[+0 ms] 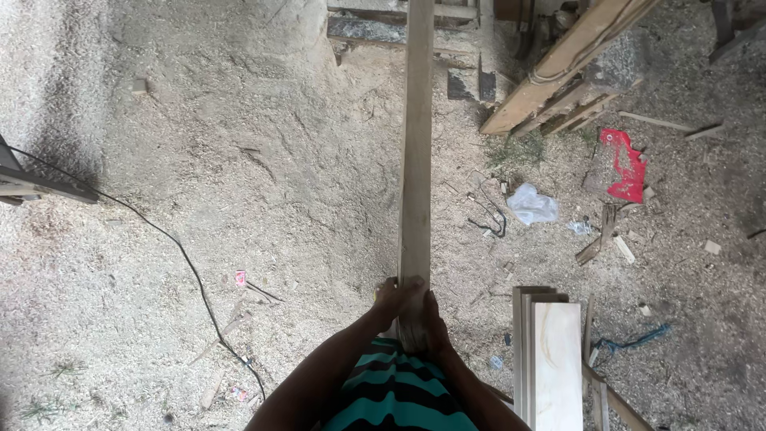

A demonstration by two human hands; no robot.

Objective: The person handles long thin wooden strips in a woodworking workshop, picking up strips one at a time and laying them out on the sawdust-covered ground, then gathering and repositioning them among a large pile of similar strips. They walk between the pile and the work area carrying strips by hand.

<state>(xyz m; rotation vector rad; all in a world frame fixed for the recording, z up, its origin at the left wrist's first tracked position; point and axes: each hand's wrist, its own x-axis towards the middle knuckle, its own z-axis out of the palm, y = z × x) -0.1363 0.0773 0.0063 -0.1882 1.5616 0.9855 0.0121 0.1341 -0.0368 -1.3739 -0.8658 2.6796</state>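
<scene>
A long pale wooden plank [416, 152] runs straight away from me over a sawdust-covered floor, reaching past the top of the head view. Both hands grip its near end in front of my striped green and black shirt [395, 391]. My left hand [392, 297] wraps the end from the left side. My right hand [428, 315] holds it from the right and slightly lower. The fingers of both close over the plank's top face.
A stack of planed boards [550, 359] stands at my right. A black cable [179, 255] snakes across the sawdust on the left. Timber and scrap [558, 72] lie at the top right, beside a red plastic piece [626, 164], a white bag [531, 203] and wood offcuts.
</scene>
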